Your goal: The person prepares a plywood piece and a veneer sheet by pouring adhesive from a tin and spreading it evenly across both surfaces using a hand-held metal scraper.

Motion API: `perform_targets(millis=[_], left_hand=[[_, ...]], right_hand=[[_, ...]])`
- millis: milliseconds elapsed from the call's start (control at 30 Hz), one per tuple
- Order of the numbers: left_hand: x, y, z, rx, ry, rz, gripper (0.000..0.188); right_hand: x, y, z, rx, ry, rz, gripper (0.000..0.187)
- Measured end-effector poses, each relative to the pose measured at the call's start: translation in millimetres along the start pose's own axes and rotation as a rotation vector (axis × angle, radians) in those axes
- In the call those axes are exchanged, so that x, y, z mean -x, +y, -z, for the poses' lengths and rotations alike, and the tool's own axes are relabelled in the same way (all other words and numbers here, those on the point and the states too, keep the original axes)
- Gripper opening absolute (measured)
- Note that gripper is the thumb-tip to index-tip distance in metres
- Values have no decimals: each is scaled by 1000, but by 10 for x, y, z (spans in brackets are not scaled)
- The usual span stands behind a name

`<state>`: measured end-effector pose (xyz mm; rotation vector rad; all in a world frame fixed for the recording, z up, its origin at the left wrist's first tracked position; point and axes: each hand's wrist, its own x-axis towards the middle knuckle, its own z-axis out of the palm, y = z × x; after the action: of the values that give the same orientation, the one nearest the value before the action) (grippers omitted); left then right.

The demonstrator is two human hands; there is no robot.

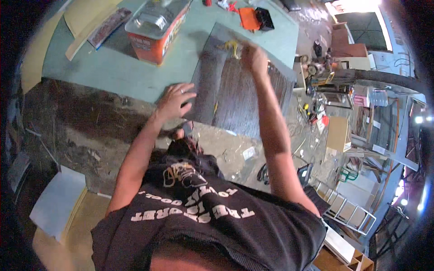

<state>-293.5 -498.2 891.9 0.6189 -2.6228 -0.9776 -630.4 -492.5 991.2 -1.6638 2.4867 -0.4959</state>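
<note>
A dark, streaked sheet [239,90] lies flat on the pale green tabletop [95,72]. My right hand [254,61] is over its far part, blurred, with the fingers curled in; whatever they hold is hidden. Just left of that hand, a yellow, glue-like streak [231,46] lies on the sheet. A smaller yellow spot [215,107] shows nearer the sheet's front edge. My left hand [176,100] is open with fingers spread, holding nothing, at the table's near edge beside the sheet's left side.
An orange tub [156,52] with a clear lid stands left of the sheet. Beyond the sheet are an orange tray [249,19] and a black container [264,19]. Flat strips [108,28] lie at the far left. Debris covers the floor; a ladder [346,207] is at right.
</note>
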Motion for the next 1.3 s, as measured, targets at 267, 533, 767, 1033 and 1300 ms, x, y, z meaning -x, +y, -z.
perform_targets(millis=[267, 533, 767, 1033, 1300], left_hand=[[-147, 33, -111, -57, -36, -33, 38], [-84, -185, -65, 62, 71, -73, 38], [20, -261, 75, 39, 43, -90, 41], [271, -175, 315, -73, -65, -148, 48], [708, 312, -142, 332, 42, 523, 41]], right_hand=[[-412, 622, -196, 109, -108, 67, 32], [1441, -278, -133, 91, -354, -43, 39], [2721, -961, 168, -43, -484, -206, 34], [1904, -788, 746, -757, -23, -226, 30], [526, -355, -20, 16, 60, 68, 40]])
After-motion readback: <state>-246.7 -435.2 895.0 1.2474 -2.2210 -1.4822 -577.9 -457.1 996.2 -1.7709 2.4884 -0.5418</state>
